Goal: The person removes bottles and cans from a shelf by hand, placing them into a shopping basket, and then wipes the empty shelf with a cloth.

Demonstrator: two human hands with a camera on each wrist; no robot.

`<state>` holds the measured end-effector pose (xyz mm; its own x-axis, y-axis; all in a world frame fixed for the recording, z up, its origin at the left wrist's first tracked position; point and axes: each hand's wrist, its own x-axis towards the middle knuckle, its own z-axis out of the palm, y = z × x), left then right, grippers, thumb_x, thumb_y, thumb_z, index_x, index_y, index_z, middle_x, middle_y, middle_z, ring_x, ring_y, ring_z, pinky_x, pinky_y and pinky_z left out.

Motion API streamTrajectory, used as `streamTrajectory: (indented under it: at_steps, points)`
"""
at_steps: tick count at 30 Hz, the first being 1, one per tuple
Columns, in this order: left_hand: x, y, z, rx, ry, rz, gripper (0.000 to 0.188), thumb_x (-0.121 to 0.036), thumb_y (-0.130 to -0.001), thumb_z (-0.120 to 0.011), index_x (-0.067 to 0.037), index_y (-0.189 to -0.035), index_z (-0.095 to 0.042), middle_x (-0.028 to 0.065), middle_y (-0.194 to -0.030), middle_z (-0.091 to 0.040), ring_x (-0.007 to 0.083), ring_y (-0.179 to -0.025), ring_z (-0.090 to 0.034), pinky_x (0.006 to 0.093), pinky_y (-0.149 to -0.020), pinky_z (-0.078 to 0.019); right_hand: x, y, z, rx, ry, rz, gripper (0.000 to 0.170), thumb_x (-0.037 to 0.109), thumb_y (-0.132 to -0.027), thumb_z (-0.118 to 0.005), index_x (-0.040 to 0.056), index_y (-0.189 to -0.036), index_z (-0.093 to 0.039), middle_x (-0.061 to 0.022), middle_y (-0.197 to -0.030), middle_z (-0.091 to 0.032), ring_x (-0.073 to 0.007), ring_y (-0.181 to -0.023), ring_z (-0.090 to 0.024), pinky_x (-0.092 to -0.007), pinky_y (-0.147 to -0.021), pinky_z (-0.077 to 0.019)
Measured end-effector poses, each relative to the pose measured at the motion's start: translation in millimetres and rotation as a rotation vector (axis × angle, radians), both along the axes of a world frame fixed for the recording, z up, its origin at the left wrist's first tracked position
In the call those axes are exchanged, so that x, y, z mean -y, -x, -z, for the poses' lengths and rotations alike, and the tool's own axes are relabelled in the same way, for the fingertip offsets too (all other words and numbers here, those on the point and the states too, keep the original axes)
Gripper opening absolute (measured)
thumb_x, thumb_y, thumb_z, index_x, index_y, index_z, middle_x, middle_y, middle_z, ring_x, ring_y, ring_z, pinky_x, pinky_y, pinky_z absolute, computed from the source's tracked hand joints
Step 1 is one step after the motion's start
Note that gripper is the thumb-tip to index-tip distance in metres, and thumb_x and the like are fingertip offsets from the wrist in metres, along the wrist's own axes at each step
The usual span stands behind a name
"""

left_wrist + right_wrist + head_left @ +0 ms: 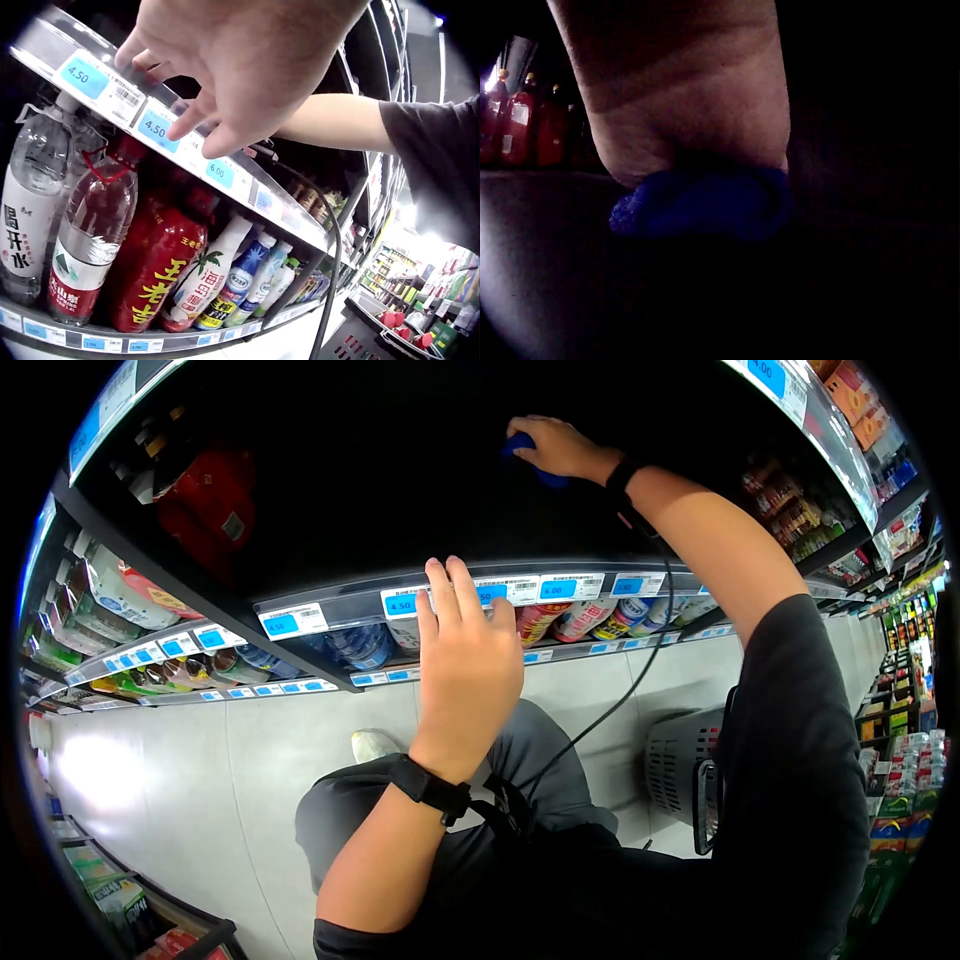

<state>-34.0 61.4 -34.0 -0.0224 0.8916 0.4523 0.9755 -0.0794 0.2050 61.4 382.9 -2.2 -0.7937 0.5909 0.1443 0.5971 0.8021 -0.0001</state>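
Observation:
Deep over the dark shelf (360,510), my right hand (562,448) grips a blue cloth (705,210). The cloth is bunched beneath the fingers, low over the dark shelf surface, and most of its outline is lost in shadow. My left hand (465,680) rests at the front edge of the same shelf, fingers extended over the strip of blue-and-white price labels (157,129). Nothing is held in it. Both wrists wear black straps.
Bottles, including a red one (161,262), line the lower shelf. Red-filled bottles (517,124) stand farther along the dark shelf. A thin black cable (625,700) hangs from the right wrist. A grey shopping basket (675,765) stands on the floor at the right.

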Motion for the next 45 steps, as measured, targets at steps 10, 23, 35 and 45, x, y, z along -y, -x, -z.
streamTrajectory:
  at_steps: [10,23,35,45]
  points:
    - [2,2,-1,0.034,-0.003,0.005,0.033,-0.018,-0.082,-0.073,0.003,-0.107,-0.068,0.0353,-0.138,-0.045,0.0495,-0.136,-0.039,0.0549,-0.107,-0.0385,13,0,-10,0.122,0.082,-0.009,0.025,0.022,-0.095,-0.062,0.0143,-0.118,-0.059,-0.0142,-0.123,-0.056,-0.0355,-0.116,-0.055,-0.0473,-0.095,-0.0477]
    - [-3,-2,3,-0.021,0.011,-0.030,0.033,-0.020,-0.082,-0.073,0.002,-0.105,-0.069,0.0353,-0.137,-0.047,0.0493,-0.134,-0.040,0.0538,-0.108,-0.0377,54,-75,-50,-0.099,0.444,0.034,0.040,0.035,-0.101,-0.056,0.0173,-0.137,-0.052,-0.0129,-0.128,-0.058,-0.0266,-0.111,-0.060,-0.0380,-0.091,-0.0522]
    - [5,7,-3,0.054,0.020,0.030,0.031,-0.018,-0.082,-0.073,0.001,-0.106,-0.069,0.0334,-0.139,-0.046,0.0489,-0.136,-0.039,0.0557,-0.107,-0.0384,23,-85,-22,0.103,0.310,0.460,0.066,0.042,-0.102,-0.048,0.0067,-0.155,-0.028,-0.0264,-0.148,-0.042,-0.0416,-0.130,-0.050,-0.0473,-0.106,-0.0455]
    - [9,16,-9,0.096,0.056,0.079,0.031,-0.017,-0.080,-0.074,0.001,-0.105,-0.068,0.0326,-0.143,-0.043,0.0489,-0.139,-0.037,0.0577,-0.108,-0.0365,-40,15,-10,0.126,0.331,0.387,0.063,0.041,-0.102,-0.047,0.0082,-0.154,-0.031,-0.0231,-0.149,-0.044,-0.0376,-0.133,-0.048,-0.0466,-0.110,-0.0414]
